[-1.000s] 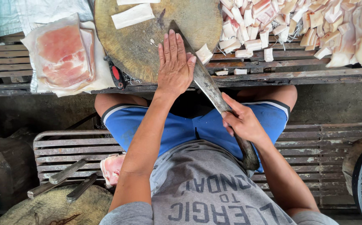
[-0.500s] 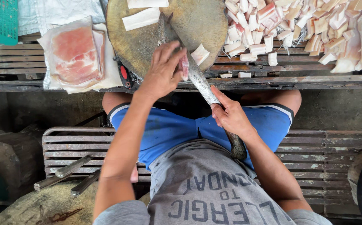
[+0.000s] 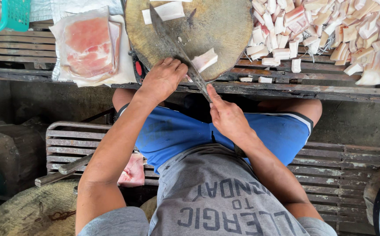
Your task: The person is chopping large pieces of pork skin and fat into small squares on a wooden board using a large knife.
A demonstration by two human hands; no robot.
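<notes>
Slatted wooden tabletop [image 3: 330, 89] with a round chopping block [image 3: 225, 30] at its near edge.
The left hand [image 3: 163, 81] rests curled at the block's rim beside a pale pork piece [image 3: 205, 60], its fingers seemingly pressing the cleaver [image 3: 172, 41] blade. The right hand [image 3: 229, 118] grips the cleaver's handle, fingers closed. A heap of cut pork [image 3: 330, 30] lies right of the block; a raw slab [image 3: 87, 46] lies left of it.

We could not see the cleaver's handle [image 3: 236, 148], hidden under our right hand [image 3: 227, 116]. Our left hand [image 3: 161, 81] covered part of the blade [image 3: 168, 37] and the chopping block's [image 3: 225, 26] near edge. The frame cut off the block's top, the green basket [image 3: 10, 15] and the pile of pork pieces [image 3: 330, 30].
</notes>
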